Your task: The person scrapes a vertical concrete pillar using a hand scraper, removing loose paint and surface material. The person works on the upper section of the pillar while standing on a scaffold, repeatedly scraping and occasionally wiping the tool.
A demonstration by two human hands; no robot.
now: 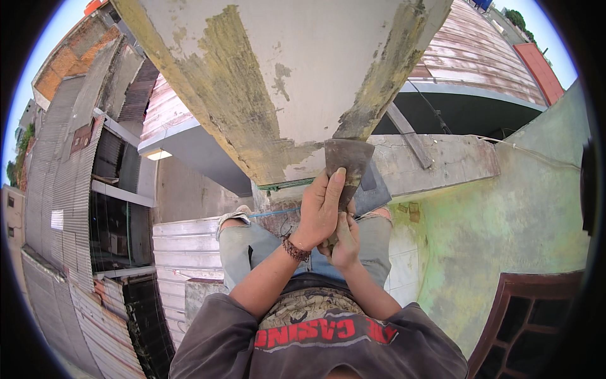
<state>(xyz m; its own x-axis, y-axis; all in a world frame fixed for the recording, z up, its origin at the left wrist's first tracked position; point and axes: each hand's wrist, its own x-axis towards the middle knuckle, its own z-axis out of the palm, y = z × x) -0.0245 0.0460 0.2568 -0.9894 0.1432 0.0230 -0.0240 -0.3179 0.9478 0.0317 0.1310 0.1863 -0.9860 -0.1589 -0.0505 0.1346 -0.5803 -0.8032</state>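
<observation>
A wide, dark, stained scraper (353, 158) has its blade edge against the lower right part of a pillar-like wall face (309, 63), where pale coating is patchy and yellowish, rough strips show. Wrapped around the scraper is my left hand (319, 211), its thumb lying along the blade. My right hand (345, 245) is closed lower down at the handle end, which the fingers mostly hide. Behind the scraper, by my right knee, a flat grey plate (377, 189) is partly covered. My left wrist wears a dark beaded bracelet (295, 250).
A concrete ledge (454, 161) juts out at right, with a loose wooden piece (409, 136) leaning over it. Beyond are rusty corrugated roofs (480, 54). At right stands a greenish wall (505, 221) with a brown window frame (505, 303). Metal-clad buildings (60, 189) rise at left.
</observation>
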